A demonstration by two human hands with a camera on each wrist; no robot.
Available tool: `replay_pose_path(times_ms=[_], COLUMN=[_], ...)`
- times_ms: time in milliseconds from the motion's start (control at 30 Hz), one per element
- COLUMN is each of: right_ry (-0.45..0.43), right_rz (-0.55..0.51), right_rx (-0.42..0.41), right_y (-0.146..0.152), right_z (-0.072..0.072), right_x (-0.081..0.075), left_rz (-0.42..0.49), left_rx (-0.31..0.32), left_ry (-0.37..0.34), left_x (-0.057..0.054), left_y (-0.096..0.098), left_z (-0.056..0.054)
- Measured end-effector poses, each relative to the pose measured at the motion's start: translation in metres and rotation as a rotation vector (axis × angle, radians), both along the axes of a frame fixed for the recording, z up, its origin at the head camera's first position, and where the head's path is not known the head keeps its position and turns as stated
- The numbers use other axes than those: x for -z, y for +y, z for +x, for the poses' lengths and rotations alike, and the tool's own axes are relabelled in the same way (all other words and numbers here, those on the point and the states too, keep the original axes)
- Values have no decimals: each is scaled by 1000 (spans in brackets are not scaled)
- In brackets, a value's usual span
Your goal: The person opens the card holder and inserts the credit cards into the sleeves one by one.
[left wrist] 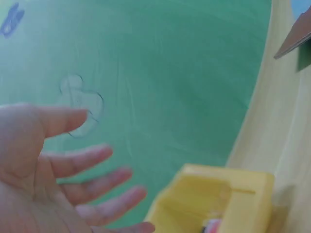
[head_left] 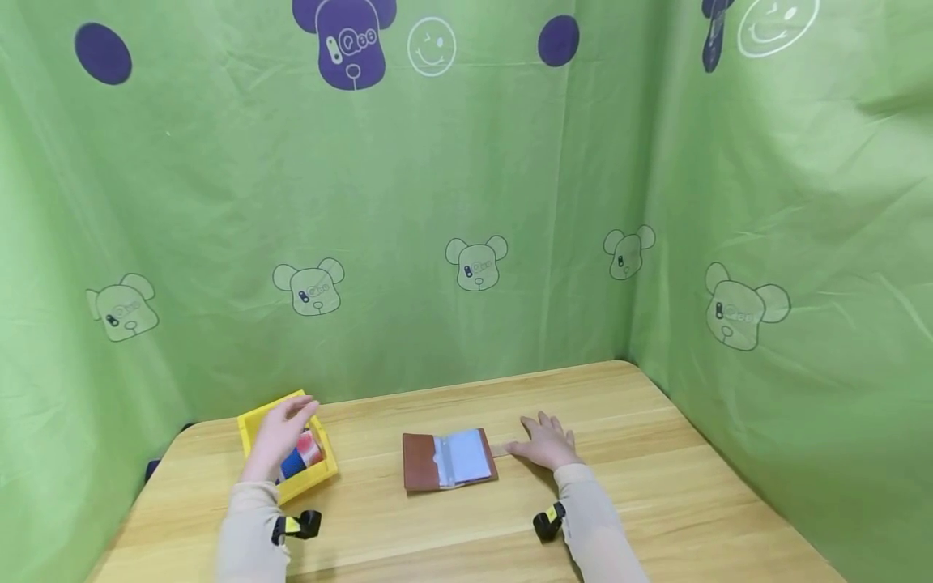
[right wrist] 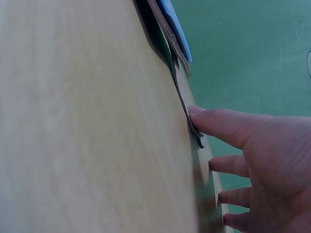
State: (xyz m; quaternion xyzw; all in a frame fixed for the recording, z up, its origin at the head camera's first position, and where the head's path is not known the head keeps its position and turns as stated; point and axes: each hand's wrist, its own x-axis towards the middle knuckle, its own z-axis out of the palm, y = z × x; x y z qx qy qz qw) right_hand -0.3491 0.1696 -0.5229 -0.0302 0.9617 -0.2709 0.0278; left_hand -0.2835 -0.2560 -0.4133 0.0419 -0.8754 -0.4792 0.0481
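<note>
A brown card holder lies spread flat on the table, with pale blue clear sleeves inside. From its right edge sticks out a closure strap. My right hand rests at that side, fingers spread, with the thumb touching the strap near its end in the right wrist view. Over the yellow bin hovers my left hand, fingers loosely extended and nothing in them. Inside the bin are a blue item and a red-and-white item, both partly hidden by the hand.
The wooden table has a rounded back right corner. Green curtains with bear drawings stand behind it and along both sides. Each forearm carries a black wrist camera.
</note>
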Motion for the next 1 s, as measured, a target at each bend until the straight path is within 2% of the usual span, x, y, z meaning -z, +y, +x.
replay_pose_path(times_ms=[200,400,533,800,1000], right_ry=[2,5,4,0,0], right_rz=[0,2,9,2,2], right_rx=[0,-2,0,2,4], right_y=[1,-1,-1,-1,-1], right_z=[1,1,0,1,0], right_x=[-1,-2,-2,-2,-2], left_rz=[176,321,360,417,529], left_rx=[-45,-78,-95,-171,-215], left_ry=[-159,-229,-239,-186,-135], left_x=[15,35,44,55,60], left_y=[-17,-27,-31,-30,-29], left_z=[-9,-19,-23,-27,-28])
